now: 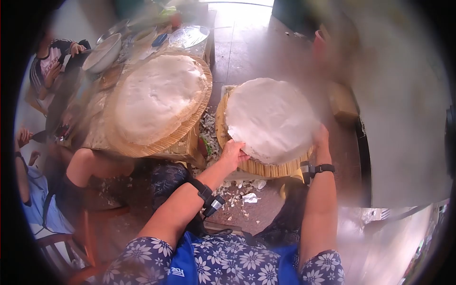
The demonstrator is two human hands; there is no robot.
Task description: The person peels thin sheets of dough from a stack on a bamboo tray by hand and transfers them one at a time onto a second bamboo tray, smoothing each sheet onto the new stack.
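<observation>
A large, thin, round white flatbread (270, 118) lies over a round straw-coloured stalk mat (266, 169), whose rim shows at the left and front. My left hand (233, 154) pinches the near left edge of the flatbread, thumb on top. At its right edge, my right hand (321, 140) grips the rim; blur hides part of those fingers. To the left, a second stalk mat (202, 111) carries a wide pale stack of flatbread (161, 99), apart from both hands.
A wooden table (192, 145) bears the left mat, a white basin (103, 53) and a clear lid (189, 36). Crumbs and scraps (237, 199) litter the floor below. Other people (52, 66) sit at the left. A grey surface (403, 118) stands at the right.
</observation>
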